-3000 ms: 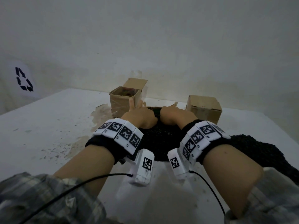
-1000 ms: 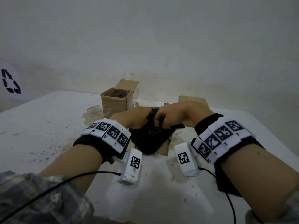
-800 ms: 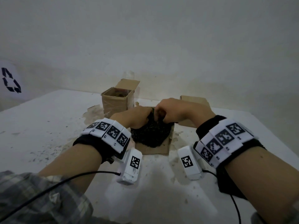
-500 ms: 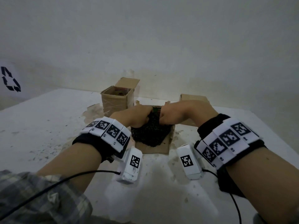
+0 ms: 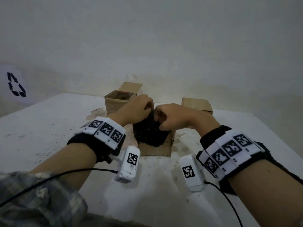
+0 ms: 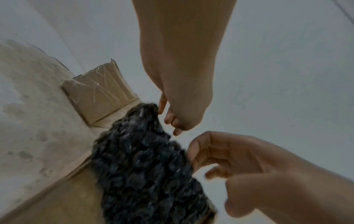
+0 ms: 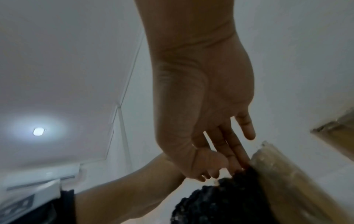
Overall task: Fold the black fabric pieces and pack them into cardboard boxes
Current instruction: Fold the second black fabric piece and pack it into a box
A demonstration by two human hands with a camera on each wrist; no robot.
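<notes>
While both my hands pinch the black fabric into the middle box, it's half stuffed, flaps unclosed

Bare white table lies open to the left and in the near foreground. 2 cardboard boxes stand at the back: an open box behind the left hand, a closed box behind the right hand. Between them, black fabric bulges over the middle box, crowding both hands.
</notes>
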